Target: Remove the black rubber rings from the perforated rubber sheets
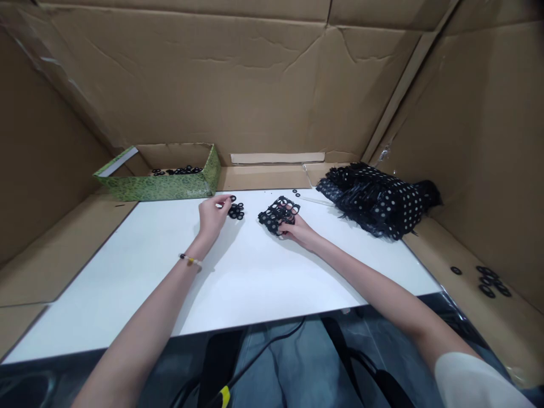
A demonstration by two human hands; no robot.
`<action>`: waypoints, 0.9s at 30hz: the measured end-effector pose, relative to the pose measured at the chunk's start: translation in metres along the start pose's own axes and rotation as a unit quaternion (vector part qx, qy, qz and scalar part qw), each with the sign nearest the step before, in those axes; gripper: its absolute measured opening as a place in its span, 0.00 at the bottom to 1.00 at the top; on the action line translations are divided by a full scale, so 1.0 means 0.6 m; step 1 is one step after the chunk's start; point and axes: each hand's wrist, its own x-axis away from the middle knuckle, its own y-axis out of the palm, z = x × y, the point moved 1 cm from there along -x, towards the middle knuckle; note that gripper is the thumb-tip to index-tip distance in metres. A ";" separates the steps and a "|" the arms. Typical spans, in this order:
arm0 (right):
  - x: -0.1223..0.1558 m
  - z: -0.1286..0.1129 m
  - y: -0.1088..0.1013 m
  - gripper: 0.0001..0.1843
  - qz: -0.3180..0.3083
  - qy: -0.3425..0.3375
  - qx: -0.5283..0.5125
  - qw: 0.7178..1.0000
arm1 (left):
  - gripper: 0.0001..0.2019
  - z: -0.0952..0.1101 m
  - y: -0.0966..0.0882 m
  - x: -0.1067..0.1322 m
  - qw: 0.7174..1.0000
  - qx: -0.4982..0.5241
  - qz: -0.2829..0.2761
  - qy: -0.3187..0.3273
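Head view: left hand (215, 219), fingers (225, 203) pinched narrow on a black ring (232, 198), just beside a loose ring pile (236, 211) on the white surface (127, 277). Right hand (298, 230), fingers (292, 222) curled around a punched black sheet (272, 215). Sorted rings (178, 170) lie in a green box (157, 190); whether rings remain in the sheet is unclear.

No legible text, brand or number anywhere. Only a faint pale marking (195, 193) on the side of a green patterned cardboard box (157, 187), too small to read.

The black rings (236, 211) at twelve o'clock look like dull rubber. The white tabletop (127, 294) is smooth and shiny. The brown cardboard walls (255, 85) are rough and creased.
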 end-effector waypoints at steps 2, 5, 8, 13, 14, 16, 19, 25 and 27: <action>-0.001 0.002 -0.001 0.41 0.011 -0.024 0.053 0.998 | 0.12 -0.018 -0.006 -0.004 0.993 -0.097 -0.016 0.065; 0.000 0.003 -0.004 0.39 0.031 -0.079 0.147 0.985 | 0.10 -0.028 -0.003 0.003 0.973 -0.187 -0.073 0.110; 0.001 0.001 -0.005 0.37 0.038 -0.092 0.180 0.979 | 0.12 -0.011 0.001 0.013 0.967 -0.215 -0.076 0.114; 0.006 -0.007 0.004 0.41 0.012 -0.026 0.070 0.997 | 0.12 0.052 0.016 0.046 0.948 -0.157 -0.184 0.208; 0.007 -0.009 0.006 0.40 0.007 -0.024 0.053 0.998 | 0.13 0.064 0.020 0.055 0.939 -0.147 -0.215 0.226; 0.008 -0.010 0.009 0.39 -0.006 -0.025 0.025 0.999 | 0.12 0.083 0.029 0.073 0.928 -0.135 -0.251 0.241; 0.008 -0.010 0.012 0.40 -0.028 -0.033 -0.004 0.999 | 0.12 0.097 0.039 0.090 0.927 -0.121 -0.271 0.229; 0.007 -0.008 0.009 0.43 -0.032 -0.047 0.003 0.998 | 0.11 0.090 0.042 0.088 0.937 -0.049 -0.297 0.176; 0.008 -0.008 0.009 0.43 -0.031 -0.041 0.006 0.999 | 0.11 0.087 0.044 0.085 0.942 -0.022 -0.298 0.155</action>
